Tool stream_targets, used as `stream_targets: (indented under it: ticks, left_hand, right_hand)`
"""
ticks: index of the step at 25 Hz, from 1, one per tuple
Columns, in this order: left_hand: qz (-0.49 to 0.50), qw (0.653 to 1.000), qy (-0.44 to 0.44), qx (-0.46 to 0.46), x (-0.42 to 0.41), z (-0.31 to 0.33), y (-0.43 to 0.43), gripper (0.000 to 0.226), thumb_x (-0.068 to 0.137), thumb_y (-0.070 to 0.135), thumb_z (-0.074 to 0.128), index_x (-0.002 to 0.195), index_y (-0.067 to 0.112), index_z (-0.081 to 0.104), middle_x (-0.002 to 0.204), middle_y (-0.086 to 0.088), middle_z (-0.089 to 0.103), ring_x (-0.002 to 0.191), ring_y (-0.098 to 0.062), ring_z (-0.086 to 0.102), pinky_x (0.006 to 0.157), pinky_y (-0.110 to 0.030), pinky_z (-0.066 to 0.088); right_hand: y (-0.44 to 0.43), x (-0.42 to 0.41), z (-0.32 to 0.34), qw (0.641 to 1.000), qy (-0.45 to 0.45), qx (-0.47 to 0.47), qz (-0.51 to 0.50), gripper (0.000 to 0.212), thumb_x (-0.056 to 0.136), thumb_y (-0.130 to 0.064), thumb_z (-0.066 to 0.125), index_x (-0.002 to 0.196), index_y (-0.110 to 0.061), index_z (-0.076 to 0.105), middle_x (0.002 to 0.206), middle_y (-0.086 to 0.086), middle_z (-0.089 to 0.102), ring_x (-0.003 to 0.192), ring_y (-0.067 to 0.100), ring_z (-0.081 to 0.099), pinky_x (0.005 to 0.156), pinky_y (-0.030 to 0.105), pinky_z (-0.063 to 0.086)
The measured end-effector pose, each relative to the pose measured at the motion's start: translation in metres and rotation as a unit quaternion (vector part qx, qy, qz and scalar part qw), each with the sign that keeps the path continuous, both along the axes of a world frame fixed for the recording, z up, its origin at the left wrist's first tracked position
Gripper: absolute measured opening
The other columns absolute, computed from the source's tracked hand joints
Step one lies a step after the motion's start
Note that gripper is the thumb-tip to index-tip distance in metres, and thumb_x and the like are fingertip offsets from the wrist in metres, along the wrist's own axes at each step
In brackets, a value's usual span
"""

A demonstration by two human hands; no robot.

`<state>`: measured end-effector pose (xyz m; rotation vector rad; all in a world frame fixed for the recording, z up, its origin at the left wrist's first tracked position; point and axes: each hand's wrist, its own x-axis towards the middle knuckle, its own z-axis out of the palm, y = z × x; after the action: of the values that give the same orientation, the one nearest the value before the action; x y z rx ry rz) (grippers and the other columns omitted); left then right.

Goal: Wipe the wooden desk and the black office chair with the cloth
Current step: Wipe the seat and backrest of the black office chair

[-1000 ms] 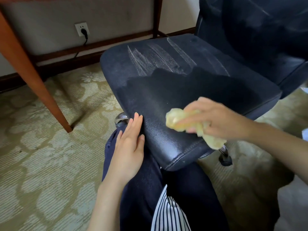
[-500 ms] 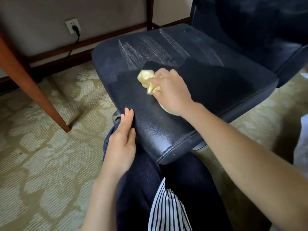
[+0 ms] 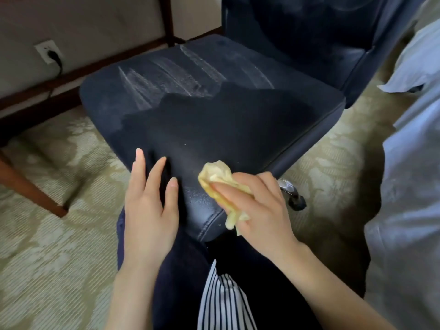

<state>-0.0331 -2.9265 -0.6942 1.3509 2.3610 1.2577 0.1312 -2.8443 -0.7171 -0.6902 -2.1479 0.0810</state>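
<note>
**Wiping at the seat's near corner**

Gripping the yellow cloth (image 3: 221, 184) with curled fingers and thumb, the right hand (image 3: 259, 210) presses it on the near corner of the black office chair (image 3: 214, 120). The cloth's long axis runs near to far: bunched end towards the backrest, tail hanging over the seat edge. The left hand (image 3: 150, 203) lies flat on the seat beside it, fingers straight. Half a second ago the cloth was farther up, at the border of the dusty streaks; it has been drawn back.

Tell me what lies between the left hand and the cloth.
Head view: only a bare strip of the chair seat, nothing on it, between the left hand and the cloth the right hand grips.
</note>
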Motion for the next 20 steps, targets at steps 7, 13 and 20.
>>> stream_targets:
  ticks: [7,13,20]
  left_hand:
    - [-0.026,1.0,-0.003,0.007,0.012,-0.006,0.003,0.043,0.097,0.018,0.044,0.14,0.022,0.045,0.151,0.007,0.029,0.144,-0.009,0.016,0.116,-0.031,0.014]
    - [-0.023,0.999,0.029,-0.004,0.015,-0.006,0.005,0.042,0.097,0.016,0.045,0.138,0.024,0.048,0.146,0.013,0.03,0.141,-0.009,0.021,0.114,-0.046,0.026]
    - [-0.019,0.991,0.132,0.001,0.032,-0.005,0.005,0.045,0.093,0.027,0.04,0.133,0.011,0.055,0.141,-0.009,0.048,0.133,-0.028,0.041,0.102,-0.045,0.042]
  right_hand:
    - [0.083,0.041,0.011,0.964,0.092,-0.191,-0.161,0.025,0.092,-0.022,0.06,0.115,-0.018,0.068,0.11,-0.011,0.05,0.102,0.022,0.05,0.09,0.006,0.03]
    - [0.131,0.034,0.033,0.947,0.01,-0.172,-0.27,0.022,0.094,-0.025,0.055,0.107,-0.018,0.071,0.112,0.003,0.06,0.099,0.026,0.048,0.076,0.018,0.028]
    - [0.118,-0.011,0.059,0.961,-0.198,-0.108,-0.163,0.027,0.094,-0.023,0.052,0.117,-0.025,0.066,0.12,0.001,0.055,0.102,0.025,0.044,0.082,0.033,0.032]
